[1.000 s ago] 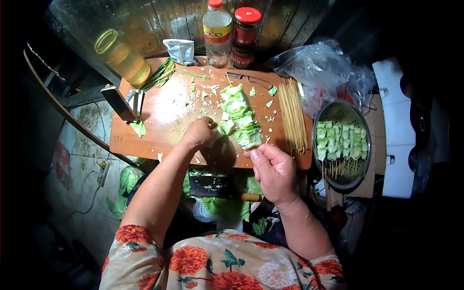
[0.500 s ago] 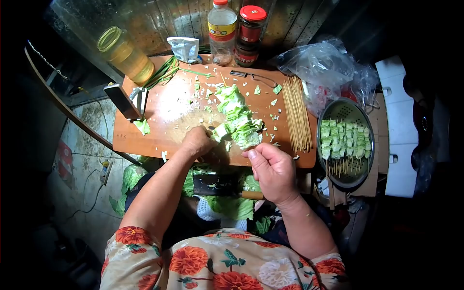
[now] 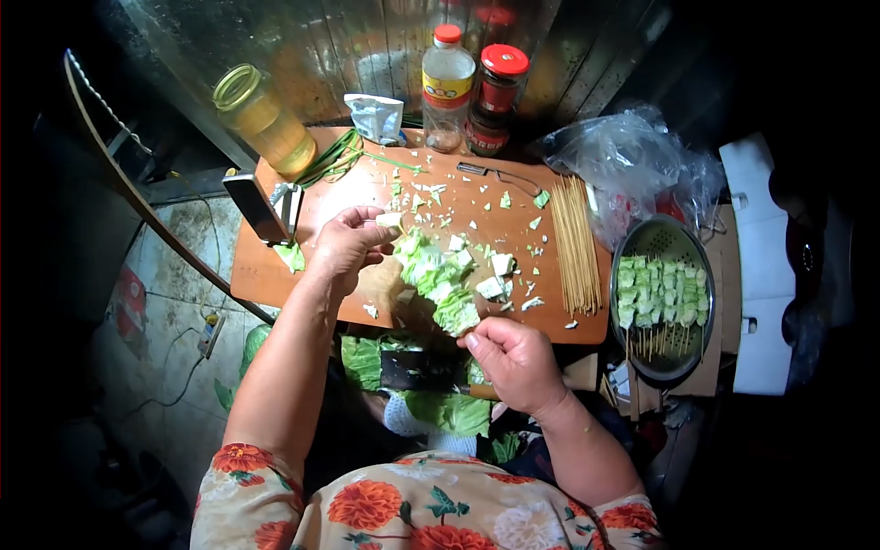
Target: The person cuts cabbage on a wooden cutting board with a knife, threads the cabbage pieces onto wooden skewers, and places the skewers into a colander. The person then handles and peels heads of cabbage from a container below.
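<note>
A skewer of folded green cabbage pieces [image 3: 438, 280] slants over the front middle of the wooden board [image 3: 339, 293]. My right hand [image 3: 521, 362] pinches its lower end between thumb and fingers. At its upper end, my left hand [image 3: 346, 243] is closed on a pale cabbage piece [image 3: 390, 220], held beside the skewer's tip; whether the tip has pierced it I cannot tell. Several loose cut cabbage pieces [image 3: 495, 286] lie on the board right of the skewer.
Bare bamboo skewers [image 3: 576, 247] lie at the board's right. Beyond them a metal colander [image 3: 655, 376] holds loaded skewers [image 3: 662, 289]. A cleaver [image 3: 422, 369] rests on cabbage leaves below the board. A phone [image 3: 257, 209], oil jar [image 3: 266, 124] and bottle [image 3: 446, 96] stand along the left and back.
My left hand has risen from the board and brought a cabbage piece to the skewer's upper end. Cut pieces it covered now show. The whole view has shifted slightly.
</note>
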`<state>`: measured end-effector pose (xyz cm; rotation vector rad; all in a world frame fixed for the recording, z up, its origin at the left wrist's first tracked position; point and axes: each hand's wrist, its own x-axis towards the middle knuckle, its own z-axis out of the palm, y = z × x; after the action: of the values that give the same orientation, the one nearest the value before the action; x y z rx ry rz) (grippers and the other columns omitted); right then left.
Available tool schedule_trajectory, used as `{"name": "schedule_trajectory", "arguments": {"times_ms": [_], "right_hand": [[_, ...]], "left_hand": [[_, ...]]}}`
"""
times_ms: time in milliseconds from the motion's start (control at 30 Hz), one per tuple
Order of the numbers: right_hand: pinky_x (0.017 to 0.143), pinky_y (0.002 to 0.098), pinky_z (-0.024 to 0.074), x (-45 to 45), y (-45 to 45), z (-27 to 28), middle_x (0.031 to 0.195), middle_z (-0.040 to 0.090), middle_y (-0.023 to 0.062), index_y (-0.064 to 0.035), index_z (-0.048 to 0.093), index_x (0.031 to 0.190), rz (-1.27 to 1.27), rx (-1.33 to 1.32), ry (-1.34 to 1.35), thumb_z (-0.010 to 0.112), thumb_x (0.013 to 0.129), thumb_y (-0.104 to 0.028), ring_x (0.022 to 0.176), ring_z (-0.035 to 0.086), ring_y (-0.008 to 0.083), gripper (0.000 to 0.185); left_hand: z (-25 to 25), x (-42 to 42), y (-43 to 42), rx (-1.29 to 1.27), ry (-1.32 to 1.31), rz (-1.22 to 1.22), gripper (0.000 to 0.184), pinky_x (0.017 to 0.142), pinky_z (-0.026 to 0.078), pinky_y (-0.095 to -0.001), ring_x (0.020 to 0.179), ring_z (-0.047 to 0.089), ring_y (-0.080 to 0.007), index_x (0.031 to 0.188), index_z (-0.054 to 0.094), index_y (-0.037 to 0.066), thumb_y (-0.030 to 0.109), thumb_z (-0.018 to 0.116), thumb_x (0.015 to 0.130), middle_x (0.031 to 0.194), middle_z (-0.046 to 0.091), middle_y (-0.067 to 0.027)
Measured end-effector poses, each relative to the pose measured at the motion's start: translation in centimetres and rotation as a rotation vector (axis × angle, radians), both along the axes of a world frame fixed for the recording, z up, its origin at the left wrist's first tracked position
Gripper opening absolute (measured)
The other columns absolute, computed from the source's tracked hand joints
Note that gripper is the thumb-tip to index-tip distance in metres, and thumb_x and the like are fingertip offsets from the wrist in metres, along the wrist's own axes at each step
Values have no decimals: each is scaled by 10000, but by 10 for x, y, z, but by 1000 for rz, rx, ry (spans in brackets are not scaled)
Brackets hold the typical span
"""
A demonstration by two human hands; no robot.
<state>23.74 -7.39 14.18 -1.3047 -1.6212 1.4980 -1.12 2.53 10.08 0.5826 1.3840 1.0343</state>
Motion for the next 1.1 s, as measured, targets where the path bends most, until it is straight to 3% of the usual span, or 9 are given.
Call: {"name": "schedule_trajectory", "arguments": {"times_ms": [133,367,433,567,633,800,967,1033,1100], "right_hand": [[486,194,332,-3,0,-4,624,481,-64,26,637,933,15,-33,21,555,956,-128,540,402,7,175],[475,194,320,-6,0,-3,618,474,-68,26,635,926,31,-47,39,551,957,-117,531,392,6,170],[552,272,425,-6,-1,1,623,545,37,-12,650,867,-9,-76,-28,622,892,-151,581,477,83,144],[554,273,427,-5,0,0,626,550,39,-10,651,865,-17,-68,-26,623,892,-150,585,488,83,145],[470,194,319,-3,1,-5,601,472,-67,23,645,910,19,-21,16,549,954,-112,520,391,9,171],[465,194,322,-2,3,-1,591,474,-63,19,650,909,2,-83,21,549,954,-129,513,401,12,185],[459,195,325,-2,3,-2,588,482,-56,18,653,911,-16,-122,59,543,955,-138,505,410,18,196],[513,235,401,-1,3,-1,604,532,-21,-3,662,912,-21,-159,30,569,934,-159,535,470,46,183],[513,234,402,-2,3,0,602,531,-22,-2,661,910,-22,-179,33,568,934,-158,533,471,47,183]], "left_hand": [[1,-5,0,-4,-146,19,278,576,477,-226,640,587,-93,1025,584,97,15,698,785,803,642,-14],[3,-7,1,17,-149,68,284,598,525,-206,717,619,-123,1048,571,64,-29,672,799,906,629,-38],[1,-7,1,23,-164,85,288,600,525,-205,733,623,-126,1052,569,64,-23,678,800,903,625,-36],[2,-5,1,43,-198,90,313,632,538,-230,766,635,-139,1061,562,66,-23,695,792,883,611,-26],[6,-4,1,57,-148,51,312,646,544,-250,773,637,-145,1056,563,67,-28,695,789,878,608,-26],[7,-1,0,124,-44,-15,318,678,553,-297,794,643,-160,1038,564,68,-49,698,774,863,602,-25],[7,0,1,150,-179,31,240,652,561,-286,746,650,-169,1015,572,70,-31,641,809,858,621,-39],[6,0,1,148,-163,33,218,646,562,-281,734,650,-169,1006,574,72,-21,627,817,855,626,-42],[6,2,0,144,-148,36,197,640,563,-277,722,650,-170,998,576,74,-11,613,824,851,630,-45]]}}
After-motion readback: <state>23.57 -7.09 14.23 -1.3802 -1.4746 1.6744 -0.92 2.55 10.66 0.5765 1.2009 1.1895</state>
